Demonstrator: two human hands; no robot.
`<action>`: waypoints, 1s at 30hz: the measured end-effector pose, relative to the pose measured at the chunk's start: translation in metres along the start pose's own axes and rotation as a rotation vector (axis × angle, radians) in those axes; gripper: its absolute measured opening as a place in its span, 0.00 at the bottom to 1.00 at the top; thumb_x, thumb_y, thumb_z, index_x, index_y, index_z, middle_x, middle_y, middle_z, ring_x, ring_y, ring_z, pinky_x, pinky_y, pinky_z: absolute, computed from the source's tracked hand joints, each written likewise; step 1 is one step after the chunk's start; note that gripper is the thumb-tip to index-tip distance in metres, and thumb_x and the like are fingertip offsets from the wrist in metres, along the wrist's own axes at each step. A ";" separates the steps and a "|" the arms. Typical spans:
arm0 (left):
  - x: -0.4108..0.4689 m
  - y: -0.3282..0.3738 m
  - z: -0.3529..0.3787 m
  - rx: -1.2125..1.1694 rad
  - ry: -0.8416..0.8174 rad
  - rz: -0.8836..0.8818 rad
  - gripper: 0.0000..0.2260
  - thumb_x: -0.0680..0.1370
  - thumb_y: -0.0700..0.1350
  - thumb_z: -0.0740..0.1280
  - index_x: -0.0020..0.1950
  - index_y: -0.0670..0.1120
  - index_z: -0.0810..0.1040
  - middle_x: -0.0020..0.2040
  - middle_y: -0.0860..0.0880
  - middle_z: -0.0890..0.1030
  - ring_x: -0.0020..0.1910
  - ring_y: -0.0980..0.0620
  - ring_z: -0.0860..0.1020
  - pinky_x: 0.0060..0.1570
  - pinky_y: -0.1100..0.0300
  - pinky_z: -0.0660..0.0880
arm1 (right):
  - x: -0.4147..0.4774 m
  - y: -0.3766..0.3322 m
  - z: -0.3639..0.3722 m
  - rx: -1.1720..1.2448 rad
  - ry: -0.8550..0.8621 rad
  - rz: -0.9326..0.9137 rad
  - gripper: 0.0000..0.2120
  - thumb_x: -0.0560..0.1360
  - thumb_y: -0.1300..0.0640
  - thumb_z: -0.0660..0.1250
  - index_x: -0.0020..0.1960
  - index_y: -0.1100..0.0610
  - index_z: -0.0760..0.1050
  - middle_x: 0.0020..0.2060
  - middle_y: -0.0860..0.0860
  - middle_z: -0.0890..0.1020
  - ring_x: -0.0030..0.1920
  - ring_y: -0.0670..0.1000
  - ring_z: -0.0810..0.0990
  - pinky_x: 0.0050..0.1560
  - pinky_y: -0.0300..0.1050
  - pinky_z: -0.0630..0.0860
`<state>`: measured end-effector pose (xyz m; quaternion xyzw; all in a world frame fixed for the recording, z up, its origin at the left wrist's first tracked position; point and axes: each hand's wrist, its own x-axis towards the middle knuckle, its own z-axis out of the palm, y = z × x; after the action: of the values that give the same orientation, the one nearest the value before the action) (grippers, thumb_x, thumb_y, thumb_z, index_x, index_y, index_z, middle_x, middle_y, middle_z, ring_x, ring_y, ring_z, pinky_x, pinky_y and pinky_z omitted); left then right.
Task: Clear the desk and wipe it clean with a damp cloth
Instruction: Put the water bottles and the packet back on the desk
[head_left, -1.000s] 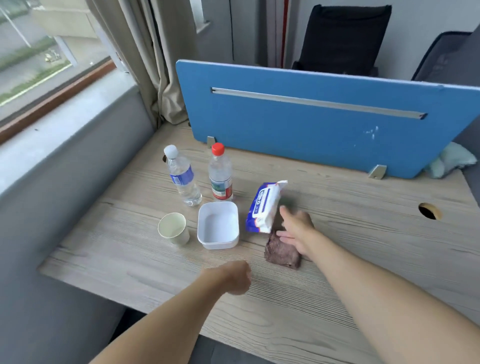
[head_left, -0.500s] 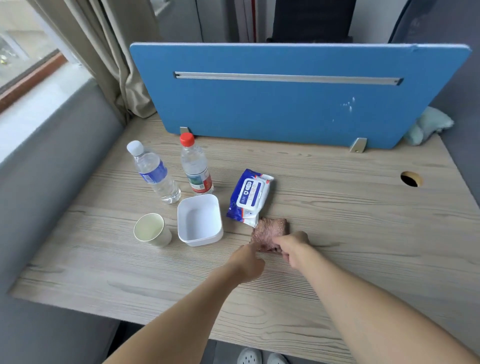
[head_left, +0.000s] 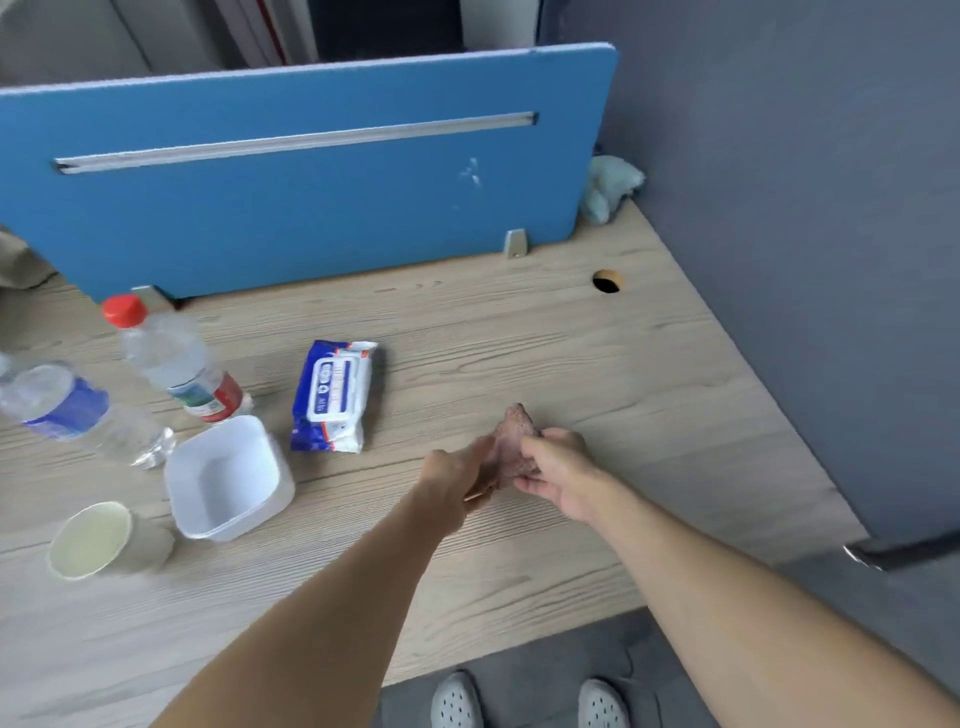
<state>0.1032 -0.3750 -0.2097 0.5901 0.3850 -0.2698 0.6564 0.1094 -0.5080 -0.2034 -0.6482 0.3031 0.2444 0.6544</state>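
Observation:
A small brownish cloth (head_left: 511, 441) is held just above the wooden desk (head_left: 597, 374), near its middle. My left hand (head_left: 457, 480) grips its left side and my right hand (head_left: 558, 470) grips its right side. To the left lie a blue-and-white wet-wipes pack (head_left: 332, 397), a white square bowl (head_left: 228, 478), a paper cup (head_left: 93, 540), a red-capped bottle (head_left: 171, 364) and a blue-labelled bottle (head_left: 67, 405).
A blue divider panel (head_left: 291, 176) closes the desk's far edge. A grey partition (head_left: 805, 234) stands along the right side. A cable hole (head_left: 607, 281) sits at the back right, with a pale green rag (head_left: 610, 187) behind it. My shoes (head_left: 457, 701) show below the front edge.
My right hand left the wipes pack for the cloth, my left hand joined it, and together they lifted the cloth and carried it to the right. The view swung right.

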 end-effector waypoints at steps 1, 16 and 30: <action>-0.002 0.001 0.016 -0.027 -0.038 -0.015 0.16 0.75 0.45 0.74 0.53 0.34 0.77 0.49 0.37 0.83 0.45 0.41 0.83 0.49 0.48 0.83 | -0.002 -0.001 -0.017 0.030 0.013 -0.004 0.07 0.78 0.68 0.63 0.47 0.61 0.78 0.41 0.58 0.82 0.42 0.55 0.81 0.36 0.46 0.78; -0.048 -0.070 0.304 0.126 -0.156 0.139 0.18 0.76 0.36 0.72 0.62 0.41 0.72 0.48 0.40 0.83 0.43 0.45 0.83 0.38 0.55 0.81 | -0.015 0.035 -0.303 0.025 0.535 -0.118 0.04 0.77 0.62 0.66 0.48 0.61 0.79 0.41 0.53 0.83 0.43 0.54 0.81 0.49 0.56 0.83; -0.054 -0.121 0.365 0.411 -0.184 0.101 0.12 0.79 0.37 0.65 0.55 0.50 0.84 0.45 0.50 0.83 0.43 0.50 0.76 0.35 0.61 0.73 | -0.001 0.060 -0.346 -0.022 0.570 0.067 0.17 0.78 0.67 0.60 0.66 0.68 0.72 0.63 0.62 0.78 0.60 0.62 0.79 0.53 0.47 0.74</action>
<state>0.0438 -0.7581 -0.2314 0.7027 0.2306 -0.3619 0.5675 0.0382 -0.8500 -0.2369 -0.6874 0.4935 0.0772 0.5272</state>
